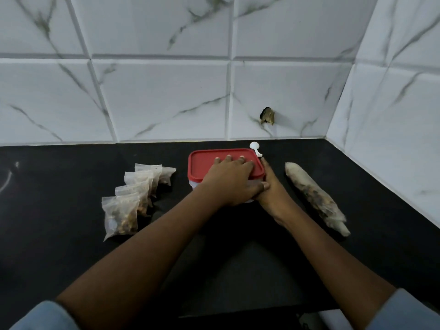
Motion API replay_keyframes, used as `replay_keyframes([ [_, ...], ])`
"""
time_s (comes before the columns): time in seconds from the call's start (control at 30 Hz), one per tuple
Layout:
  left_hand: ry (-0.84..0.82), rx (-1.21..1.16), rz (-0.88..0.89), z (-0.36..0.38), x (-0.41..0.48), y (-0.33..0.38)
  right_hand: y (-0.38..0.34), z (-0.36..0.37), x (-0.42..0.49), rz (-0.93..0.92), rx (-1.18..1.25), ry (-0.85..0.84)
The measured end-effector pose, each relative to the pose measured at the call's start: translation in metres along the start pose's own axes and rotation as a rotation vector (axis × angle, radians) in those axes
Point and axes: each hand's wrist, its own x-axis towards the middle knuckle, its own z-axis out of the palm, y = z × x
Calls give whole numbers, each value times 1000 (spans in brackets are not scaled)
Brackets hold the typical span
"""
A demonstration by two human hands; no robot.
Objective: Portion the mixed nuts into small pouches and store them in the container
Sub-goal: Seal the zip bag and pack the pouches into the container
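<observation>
The black tabletop (pixel 59 186) carried a red-lidded container (pixel 204 163), a white scoop (pixel 253 146) just behind it, overlapping filled pouches (pixel 133 198) to its left and a rolled bag of nuts (pixel 314 196) to its right.

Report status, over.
Left hand flat on red lid, right hand against container side. Filled pouches outside, left of it. Lid on; nothing else blocking.

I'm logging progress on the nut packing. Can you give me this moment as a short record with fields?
container: closed, red lid on
left hand: flat on the lid, fingers straight
right hand: against the container's right side
pouches: filled, lined up left of the container, outside it
nut bag: rolled up, lying right of the container
spoon: white, behind the container
</observation>
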Motion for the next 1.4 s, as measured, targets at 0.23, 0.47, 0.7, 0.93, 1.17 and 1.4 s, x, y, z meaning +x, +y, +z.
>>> replay_keyframes([
  [0.23, 119, 157, 10, 19, 6, 0, 10, -1, -3, -20, -183, 17],
  [0.47, 279, 24, -44, 20, 4, 3, 13, -3, -2, -44, -269, 4],
  [0.7, 227, -113, 23, 4, -5, -13, 13, -3, -4, -55, -222, 3],
  [0.93, 137, -139, -83, -1, -55, -98, 18, -2, -3, -57, -165, -14],
  [1.17, 371, -205, 191, 4, -61, -123, 16, -2, -3, -54, -164, -19],
  [1.4, 771, -249, 61, -24, -46, -114, 12, 1, -7, -36, -189, -18],
])
